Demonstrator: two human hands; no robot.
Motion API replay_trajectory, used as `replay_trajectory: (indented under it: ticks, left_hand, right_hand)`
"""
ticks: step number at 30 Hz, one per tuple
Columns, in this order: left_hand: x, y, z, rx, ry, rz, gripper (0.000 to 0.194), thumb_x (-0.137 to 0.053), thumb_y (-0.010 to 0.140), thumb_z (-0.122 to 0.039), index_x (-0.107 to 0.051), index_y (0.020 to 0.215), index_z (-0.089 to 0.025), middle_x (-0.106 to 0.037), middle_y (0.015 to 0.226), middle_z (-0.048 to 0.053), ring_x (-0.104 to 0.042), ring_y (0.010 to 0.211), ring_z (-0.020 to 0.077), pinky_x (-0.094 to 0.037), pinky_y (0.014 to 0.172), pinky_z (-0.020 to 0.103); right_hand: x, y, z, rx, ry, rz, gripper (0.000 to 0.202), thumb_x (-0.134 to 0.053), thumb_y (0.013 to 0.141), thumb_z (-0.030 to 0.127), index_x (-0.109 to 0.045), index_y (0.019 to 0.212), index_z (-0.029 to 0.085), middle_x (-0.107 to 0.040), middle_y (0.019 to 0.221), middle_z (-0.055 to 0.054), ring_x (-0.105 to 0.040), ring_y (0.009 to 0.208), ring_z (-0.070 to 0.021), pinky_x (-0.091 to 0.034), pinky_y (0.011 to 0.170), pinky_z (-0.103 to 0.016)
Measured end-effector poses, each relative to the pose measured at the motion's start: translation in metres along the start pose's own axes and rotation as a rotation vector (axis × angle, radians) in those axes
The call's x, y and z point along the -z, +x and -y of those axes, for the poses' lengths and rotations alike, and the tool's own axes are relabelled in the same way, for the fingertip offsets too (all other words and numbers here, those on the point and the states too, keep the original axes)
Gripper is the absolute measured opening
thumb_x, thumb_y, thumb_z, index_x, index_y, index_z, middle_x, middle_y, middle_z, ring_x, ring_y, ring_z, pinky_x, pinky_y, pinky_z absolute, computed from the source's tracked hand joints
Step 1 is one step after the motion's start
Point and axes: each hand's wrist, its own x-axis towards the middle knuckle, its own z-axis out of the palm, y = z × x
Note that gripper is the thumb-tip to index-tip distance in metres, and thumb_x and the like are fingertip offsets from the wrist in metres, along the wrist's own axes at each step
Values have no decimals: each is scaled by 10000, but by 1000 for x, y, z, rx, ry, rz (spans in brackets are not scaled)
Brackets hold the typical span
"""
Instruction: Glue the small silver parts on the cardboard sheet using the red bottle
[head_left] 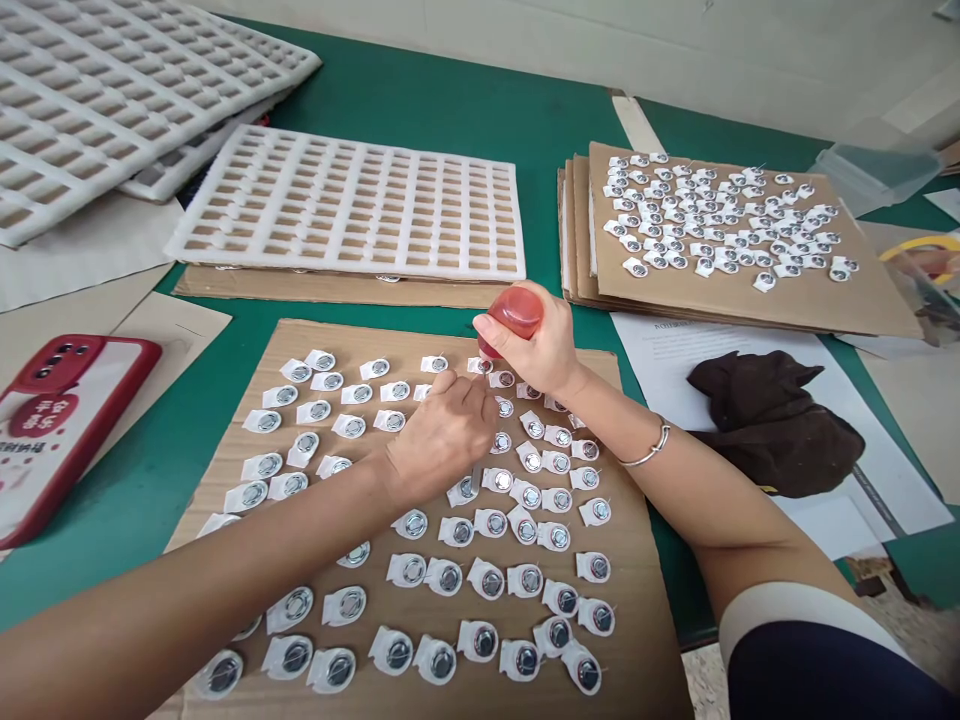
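Note:
My right hand (544, 345) is closed around a red squeeze bottle (517, 312). The bottle is tipped nozzle-down, and a thin needle tip points at a small part near the far edge of the cardboard sheet (300, 545). Beside it, my left hand (448, 432) has its fingers pinched together close to the needle. A thin metal tool (476, 478), its kind unclear, sticks out below that hand. Rows of small round silver parts with white tabs (487, 578) and fine wires cover the cardboard around both hands.
A white foam grid tray (360, 200) lies behind the sheet, with more foam trays (112, 90) stacked at left. Stacked cardboard (675, 280) at right carries many similar parts. A red-edged phone (71, 420), a dark cloth (780, 425) and a clear plastic box (874, 175) lie around.

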Motion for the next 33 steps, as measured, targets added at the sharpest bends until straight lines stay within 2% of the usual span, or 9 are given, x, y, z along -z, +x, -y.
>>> replay_trajectory:
  ticks: [9,20,30,33]
  left_hand:
    - [2,0,0,-4,27,41,251,-357,789,-1,-589,847,-77,-595,729,106,-522,692,200,-394,628,337]
    - [-2,0,2,-7,-69,-20,254,-355,797,-6,-601,840,-55,-602,737,133,-550,749,224,-419,621,353]
    - [0,0,2,14,-86,28,290,-315,796,-6,-591,860,-71,-606,783,139,-539,789,218,-418,688,364]
    - [0,1,2,9,-100,6,302,-308,786,7,-595,858,-56,-605,778,150,-539,778,227,-420,672,373]
  right_hand:
    - [0,-1,0,0,-11,15,279,-616,714,454,-491,741,205,-586,677,3,-546,623,-131,-492,624,-316]
    - [1,3,-5,6,-23,-26,277,-620,713,440,-493,745,196,-603,700,-11,-568,663,-138,-491,664,-318]
    - [1,2,-6,10,-30,-11,268,-605,722,440,-474,738,207,-572,674,1,-521,612,-131,-478,626,-325]
    - [2,1,-4,0,-23,-3,279,-596,725,456,-466,732,209,-564,672,2,-518,612,-130,-483,628,-327]
